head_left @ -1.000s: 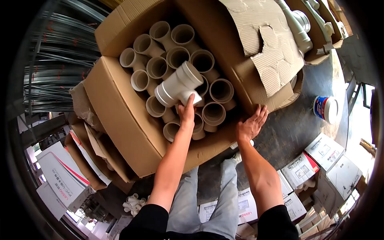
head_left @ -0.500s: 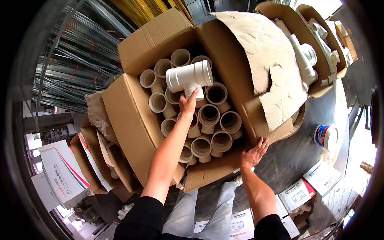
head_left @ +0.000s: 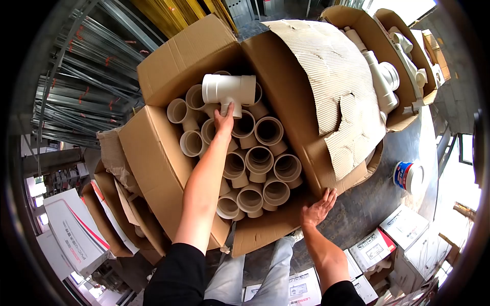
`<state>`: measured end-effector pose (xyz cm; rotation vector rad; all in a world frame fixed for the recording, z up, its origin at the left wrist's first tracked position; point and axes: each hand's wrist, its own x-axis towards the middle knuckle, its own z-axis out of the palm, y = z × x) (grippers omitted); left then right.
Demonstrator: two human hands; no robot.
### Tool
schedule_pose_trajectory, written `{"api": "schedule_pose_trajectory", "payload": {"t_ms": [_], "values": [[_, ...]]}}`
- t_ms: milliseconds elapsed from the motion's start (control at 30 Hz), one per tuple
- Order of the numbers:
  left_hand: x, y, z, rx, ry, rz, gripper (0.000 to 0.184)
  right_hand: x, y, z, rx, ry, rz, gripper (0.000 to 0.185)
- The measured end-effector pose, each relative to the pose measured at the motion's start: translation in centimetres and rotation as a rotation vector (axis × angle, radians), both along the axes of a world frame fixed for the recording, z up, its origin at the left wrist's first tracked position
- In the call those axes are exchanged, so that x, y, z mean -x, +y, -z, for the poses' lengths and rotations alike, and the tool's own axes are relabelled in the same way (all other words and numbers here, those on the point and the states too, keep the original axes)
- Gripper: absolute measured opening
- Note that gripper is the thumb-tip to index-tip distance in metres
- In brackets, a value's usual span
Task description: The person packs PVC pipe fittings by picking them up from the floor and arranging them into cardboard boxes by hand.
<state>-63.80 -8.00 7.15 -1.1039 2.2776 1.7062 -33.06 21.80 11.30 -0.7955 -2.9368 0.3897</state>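
Note:
My left hand [head_left: 223, 121] is closed around the short branch of a white PVC pipe tee [head_left: 229, 88], held above the others in an open cardboard box [head_left: 153, 148]. Below it, several similar pipe fittings [head_left: 259, 160] stand packed together with their round mouths upward. My right hand [head_left: 317, 208] lies with its fingers stretched out on the box's near right corner, by a folded-out flap. It holds nothing. The fittings directly under the tee are partly hidden by it and by my forearm.
Torn corrugated cardboard [head_left: 326, 81] covers the box's right side. More boxes of white fittings [head_left: 380, 76] stand at upper right. A blue-and-white tub [head_left: 408, 177] sits on the dark surface. Printed white cartons [head_left: 76, 229] are at left, metal profiles [head_left: 76, 92] at upper left.
The view has shifted slightly. My left hand has carried the tee a little toward the far side of the box, and the tee now lies more level. My right hand stays on the corner.

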Motion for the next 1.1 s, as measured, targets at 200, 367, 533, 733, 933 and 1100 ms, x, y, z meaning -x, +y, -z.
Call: {"api": "schedule_pose_trajectory", "payload": {"t_ms": [200,367,533,733,933,1100], "values": [[-9.9,2.2,1.8,0.115,-0.017,0.025,0.079,-0.1,-0.1,0.6,-0.002,0.015,0.01,0.097],[-24.3,9.2,-1.3,-0.338,0.103,0.309,0.017,0.0,-0.3,0.6,0.011,0.032,0.042,0.093],[-35.7,15.9,-4.9,0.29,0.654,0.975,0.017,-0.2,-0.2,1.2,0.033,0.073,0.045,0.091],[-38.3,18.7,-6.1,0.639,0.995,1.188,0.01,-0.9,0.3,0.0,0.209,0.06,-0.003,0.097],[-46.7,21.0,3.6,0.302,0.611,1.507,0.01,-7.0,4.4,0.4,0.418,0.371,-0.166,0.064],[-50.3,22.0,6.2,0.384,-0.298,1.747,0.021,-17.7,7.8,3.7,0.588,0.216,0.041,0.047]]}}
